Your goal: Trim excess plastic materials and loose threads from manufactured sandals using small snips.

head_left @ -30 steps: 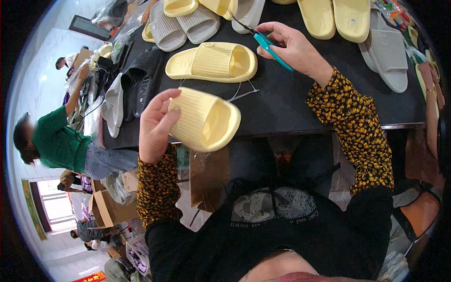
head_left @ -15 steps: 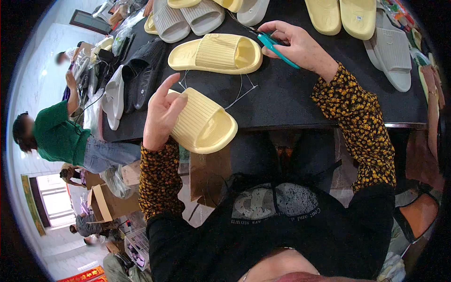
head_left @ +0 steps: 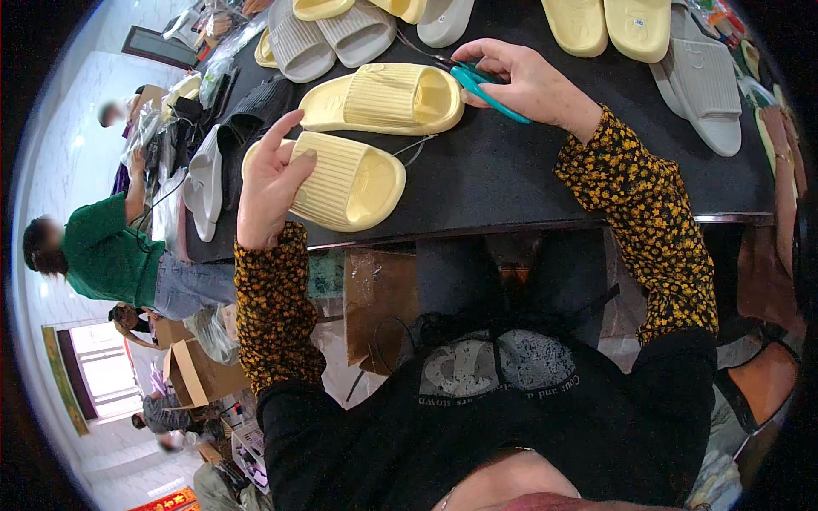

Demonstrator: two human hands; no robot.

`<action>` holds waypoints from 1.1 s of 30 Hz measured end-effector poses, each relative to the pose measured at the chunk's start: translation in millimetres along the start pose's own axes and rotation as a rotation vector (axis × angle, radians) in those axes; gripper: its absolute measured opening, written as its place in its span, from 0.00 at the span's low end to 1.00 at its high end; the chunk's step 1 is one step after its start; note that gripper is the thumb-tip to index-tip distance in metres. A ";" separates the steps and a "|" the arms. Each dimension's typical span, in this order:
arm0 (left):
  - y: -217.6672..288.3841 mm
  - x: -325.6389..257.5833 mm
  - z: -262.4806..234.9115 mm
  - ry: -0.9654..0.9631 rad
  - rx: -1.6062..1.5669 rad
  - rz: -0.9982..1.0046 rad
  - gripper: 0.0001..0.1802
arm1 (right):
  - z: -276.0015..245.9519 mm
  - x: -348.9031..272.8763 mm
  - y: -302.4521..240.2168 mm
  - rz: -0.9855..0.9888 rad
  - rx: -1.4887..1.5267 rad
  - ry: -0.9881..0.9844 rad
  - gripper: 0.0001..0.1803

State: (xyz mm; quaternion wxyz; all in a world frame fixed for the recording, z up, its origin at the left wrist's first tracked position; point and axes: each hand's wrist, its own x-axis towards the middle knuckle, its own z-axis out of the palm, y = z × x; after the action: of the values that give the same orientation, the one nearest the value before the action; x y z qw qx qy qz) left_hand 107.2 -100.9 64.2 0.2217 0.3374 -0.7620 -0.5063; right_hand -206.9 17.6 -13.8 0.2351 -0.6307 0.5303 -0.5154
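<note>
My left hand (head_left: 271, 177) grips a pale yellow ribbed slide slipper (head_left: 336, 175), thumb on its strap, near the front edge of the black table (head_left: 528, 187). Just beyond lies a matching yellow slipper (head_left: 368, 95), toe to the right, partly overlapped in view by the held one. A thin pale loop of cord or wire (head_left: 416, 152) shows between the pair at the right. In my right hand (head_left: 541, 85) are teal-handled pliers (head_left: 487, 92), with the dark jaws pointing left past the far slipper's toe. Whether the jaws are open is too small to tell.
Grey slippers (head_left: 300, 47) and more yellow ones lie at the far edge. A yellow pair (head_left: 637, 30) and a grey pair (head_left: 703, 89) are at the right; black slippers (head_left: 251, 119) and a white one (head_left: 204, 183) at the left. A person in green (head_left: 111, 243) stands beyond.
My left hand has brought the held slipper left and farther in, up against the other slipper, from over the table's front edge. The view has shifted a little. My right hand still holds the pliers.
</note>
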 end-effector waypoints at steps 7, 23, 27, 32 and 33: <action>-9.5 -12.0 15.0 0.251 0.821 0.351 0.17 | -0.7 -1.4 -8.5 0.025 -0.040 -0.137 0.25; -43.6 8.9 77.5 0.195 0.895 0.693 0.04 | 1.6 -0.7 -46.2 0.301 0.149 -0.443 0.21; -54.2 21.8 59.3 0.269 0.625 0.589 0.02 | 3.6 -0.3 -57.0 0.385 0.038 -0.494 0.22; -67.0 33.6 52.1 0.292 0.414 0.446 0.04 | 14.9 -1.8 -64.8 0.456 0.066 -0.557 0.22; -68.4 34.7 51.8 0.304 0.349 0.412 0.05 | 17.3 -1.0 -65.9 0.457 0.057 -0.585 0.22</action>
State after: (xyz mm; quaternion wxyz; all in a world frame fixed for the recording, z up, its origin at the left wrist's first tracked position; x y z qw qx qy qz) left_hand 68.4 -112.1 -19.0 0.3698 0.2806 -0.8480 -0.2557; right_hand -163.2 35.7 35.1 0.5033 -0.6100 0.5531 -0.2621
